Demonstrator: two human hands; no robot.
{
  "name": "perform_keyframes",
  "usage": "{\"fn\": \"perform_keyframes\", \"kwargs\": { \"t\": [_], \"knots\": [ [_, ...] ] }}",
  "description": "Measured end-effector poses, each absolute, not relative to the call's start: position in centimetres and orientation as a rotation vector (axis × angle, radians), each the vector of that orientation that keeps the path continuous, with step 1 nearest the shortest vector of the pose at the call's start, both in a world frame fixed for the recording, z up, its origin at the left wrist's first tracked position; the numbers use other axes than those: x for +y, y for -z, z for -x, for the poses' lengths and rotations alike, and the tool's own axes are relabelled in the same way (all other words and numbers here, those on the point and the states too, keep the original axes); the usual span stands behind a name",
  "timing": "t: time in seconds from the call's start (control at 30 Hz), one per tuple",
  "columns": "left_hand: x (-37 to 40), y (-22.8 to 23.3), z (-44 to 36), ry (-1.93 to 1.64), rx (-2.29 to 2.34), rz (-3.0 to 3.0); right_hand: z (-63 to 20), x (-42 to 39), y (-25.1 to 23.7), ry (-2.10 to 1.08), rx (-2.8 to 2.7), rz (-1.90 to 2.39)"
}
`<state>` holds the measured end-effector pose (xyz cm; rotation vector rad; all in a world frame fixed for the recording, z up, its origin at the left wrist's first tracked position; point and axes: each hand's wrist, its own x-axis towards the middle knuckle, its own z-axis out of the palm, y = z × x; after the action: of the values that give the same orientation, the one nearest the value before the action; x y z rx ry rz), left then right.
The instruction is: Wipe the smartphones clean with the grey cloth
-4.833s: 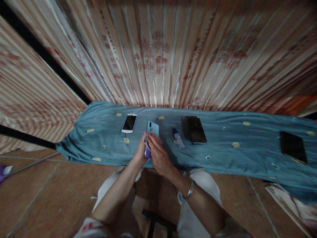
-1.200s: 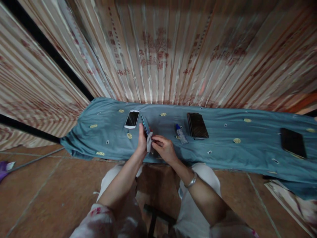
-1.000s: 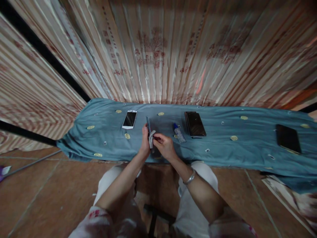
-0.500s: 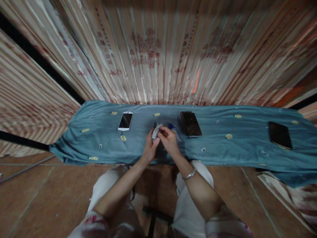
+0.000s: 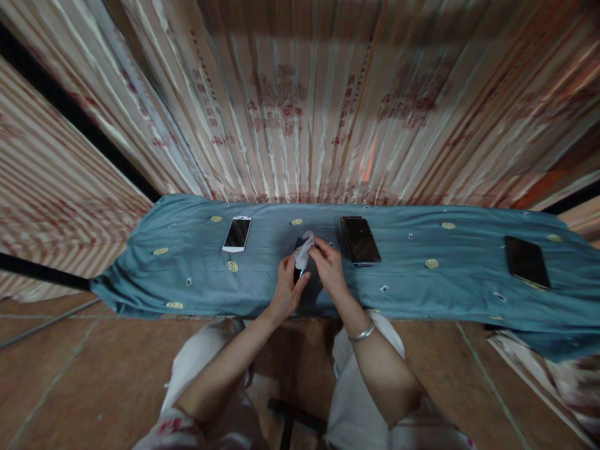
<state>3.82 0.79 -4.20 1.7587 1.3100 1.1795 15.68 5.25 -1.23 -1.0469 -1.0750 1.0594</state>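
My left hand (image 5: 287, 289) is closed round a dark, slim object that looks like a phone (image 5: 299, 273), seen only in part with a bluish glint. Over it lies a small pale grey-white cloth (image 5: 304, 249), bunched and covering its middle. My right hand (image 5: 329, 265) pinches this cloth between thumb and fingers, close beside my left hand. Both hands are just above the blue-green cloth cover (image 5: 262, 284), near its front middle. The fingers of my left hand are partly hidden behind the object.
A white phone (image 5: 237, 234) lies to the left. Right of my hands is a stack of dark phones (image 5: 362, 240); farther right lies a black flat device (image 5: 527, 261). A striped curtain (image 5: 300, 144) hangs behind, and black poles (image 5: 117, 156) stand at the sides.
The pale cloth has been turned and spread higher over the dark object. My left thumb has opened outward. A blue-capped item beside my right hand is now hidden. The view has tilted slightly.
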Motion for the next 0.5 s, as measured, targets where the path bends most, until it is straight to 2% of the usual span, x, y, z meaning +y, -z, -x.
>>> {"fn": "perform_keyframes", "kwargs": {
  "t": [0.33,0.5],
  "knots": [
    [0.5,3.2,-2.2,-0.978,1.349,-2.032,-16.9,5.4,0.9,-1.393,-0.748,0.961],
    [0.2,2.8,-1.9,-0.959,1.333,-2.18,-17.0,5.8,1.3,-1.405,-0.707,0.968]
  ]
}}
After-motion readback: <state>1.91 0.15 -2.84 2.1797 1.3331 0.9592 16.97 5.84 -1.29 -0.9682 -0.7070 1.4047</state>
